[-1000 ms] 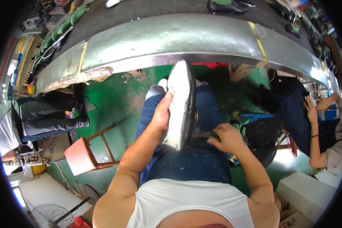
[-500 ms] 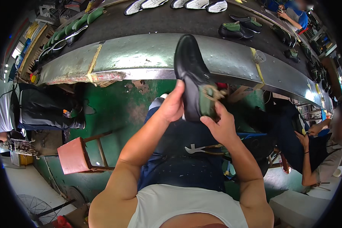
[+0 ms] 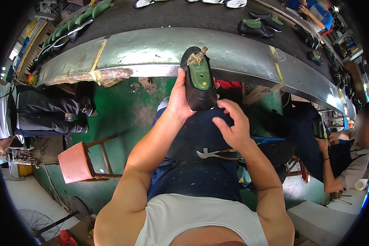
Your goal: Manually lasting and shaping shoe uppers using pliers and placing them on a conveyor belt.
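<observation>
My left hand (image 3: 179, 100) is wrapped round a black shoe upper (image 3: 202, 99), held above my lap near the bench edge. Inside the shoe sits a green shoe last (image 3: 201, 77), with a knotted tan cord at its top. The shoe's opening faces me and its heel end is low; most of the toe is hidden behind the last. Just right of the heel, my right hand (image 3: 235, 125) has thumb and fingers apart and holds nothing. Lasting pincers (image 3: 217, 154) lie across my dark apron (image 3: 192, 176).
Ahead runs a metal bench edge (image 3: 151, 49) along a dark belt (image 3: 184, 18) carrying shoes. More black shoes (image 3: 256, 27) stand at the far right. A pink-seated stool (image 3: 74, 163) is at my left. A seated co-worker (image 3: 336, 164) is at my right, another person (image 3: 41, 110) at left.
The shoe has turned from its side view so that its opening and the green last face me. My right hand has let go of the heel and opened; my left still holds on.
</observation>
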Demonstrator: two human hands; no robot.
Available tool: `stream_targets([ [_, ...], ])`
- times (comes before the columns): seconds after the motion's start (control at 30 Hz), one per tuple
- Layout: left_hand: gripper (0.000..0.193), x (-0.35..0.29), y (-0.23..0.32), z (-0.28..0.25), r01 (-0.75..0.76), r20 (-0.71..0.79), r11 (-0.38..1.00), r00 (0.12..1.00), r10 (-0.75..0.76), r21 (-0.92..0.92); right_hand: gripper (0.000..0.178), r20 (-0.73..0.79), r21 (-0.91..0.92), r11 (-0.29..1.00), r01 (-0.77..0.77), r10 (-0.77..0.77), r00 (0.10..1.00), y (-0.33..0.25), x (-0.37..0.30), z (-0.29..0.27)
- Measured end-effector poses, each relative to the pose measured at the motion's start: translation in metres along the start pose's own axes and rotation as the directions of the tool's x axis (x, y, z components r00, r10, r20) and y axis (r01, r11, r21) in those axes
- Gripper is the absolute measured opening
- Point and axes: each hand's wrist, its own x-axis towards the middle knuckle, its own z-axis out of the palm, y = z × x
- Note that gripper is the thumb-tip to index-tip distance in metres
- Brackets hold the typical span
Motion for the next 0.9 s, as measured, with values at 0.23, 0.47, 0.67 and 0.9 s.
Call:
stream_targets([
  [0.23, 0.075, 0.001, -0.006, 0.009, -0.070, -0.196, 0.993, 0.977, 0.087, 0.093, 0.046, -0.124, -0.102, 0.978, 0.183, -0.195, 0.973, -0.010, 0.040, 0.005],
  [0.47, 0.073, -0.003, -0.012, 0.015, -0.075, -0.185, 0.969, 0.975, 0.120, 0.233, 0.036, -0.104, -0.320, 0.753, 0.575, -0.631, 0.769, 0.003, 0.045, 0.013],
  [0.67, 0.073, -0.005, -0.013, 0.013, -0.071, -0.188, 0.976, 0.976, 0.110, 0.204, 0.036, -0.056, -0.331, 0.718, 0.612, -0.662, 0.747, 0.003, 0.045, 0.009],
  [0.9, 0.072, -0.005, -0.012, 0.010, -0.061, -0.182, 0.978, 0.978, 0.098, 0.197, 0.036, 0.010, -0.295, 0.682, 0.670, -0.699, 0.715, 0.006, 0.050, 0.004],
])
